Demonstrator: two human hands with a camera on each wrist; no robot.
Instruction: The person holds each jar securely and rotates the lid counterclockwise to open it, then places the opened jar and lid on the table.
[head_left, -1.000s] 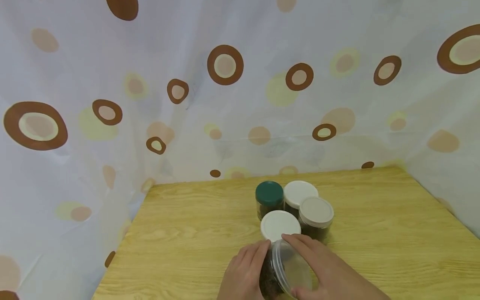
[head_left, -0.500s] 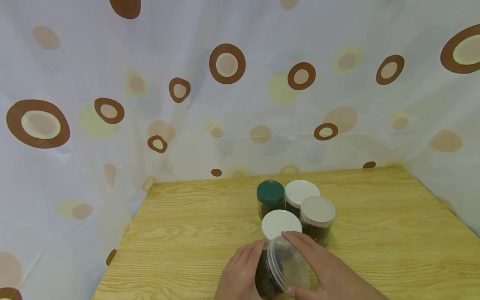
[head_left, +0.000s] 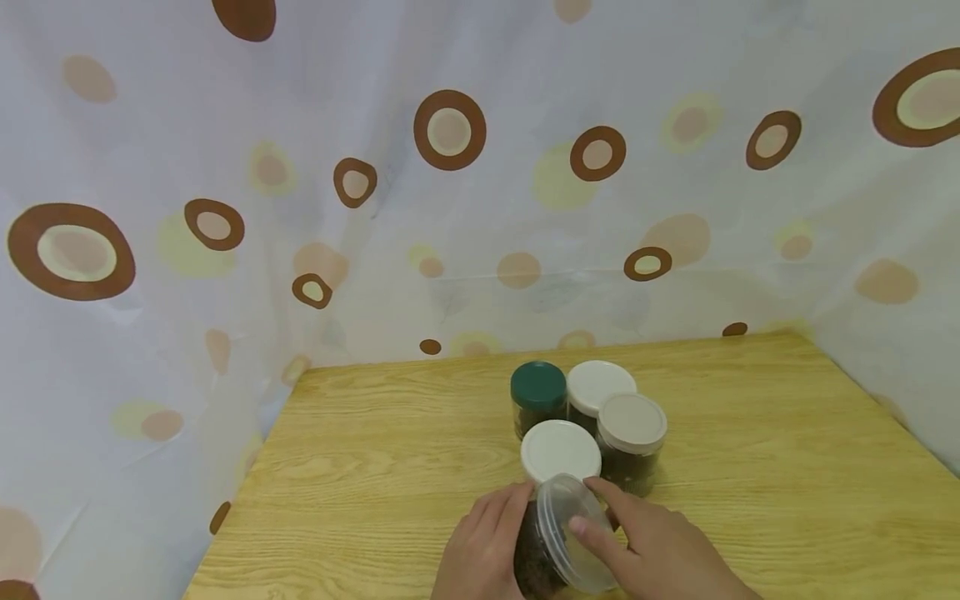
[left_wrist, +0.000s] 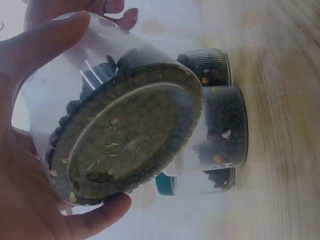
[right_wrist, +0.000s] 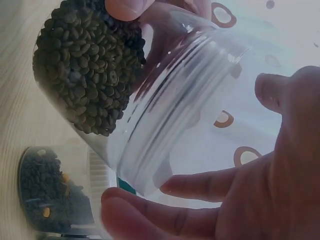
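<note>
My left hand (head_left: 483, 546) grips a tilted clear plastic jar (head_left: 534, 554) partly filled with dark bean-like seeds. In the left wrist view the thumb and fingers wrap round the jar wall, and the jar's base (left_wrist: 125, 135) faces the camera. A translucent screw lid (right_wrist: 185, 100) sits on the mouth, which points toward my right hand (head_left: 652, 542). The right fingers (right_wrist: 200, 185) are extended at the lid's edge. In the right wrist view the right thumb stands apart from the lid, with a gap between them.
Just beyond the held jar stands a white-lidded jar (head_left: 561, 450). Behind it are a green-lidded jar (head_left: 538, 385), another white-lidded jar (head_left: 602, 385) and a beige-lidded jar (head_left: 632, 422). All stand on a wood-grain table (head_left: 375, 483), with a patterned curtain (head_left: 487, 208) behind.
The right hand has loosened from the lid: its thumb has lifted from the lower rim to in front of the lid face, and its fingers have shifted. The left hand keeps holding the jar.
</note>
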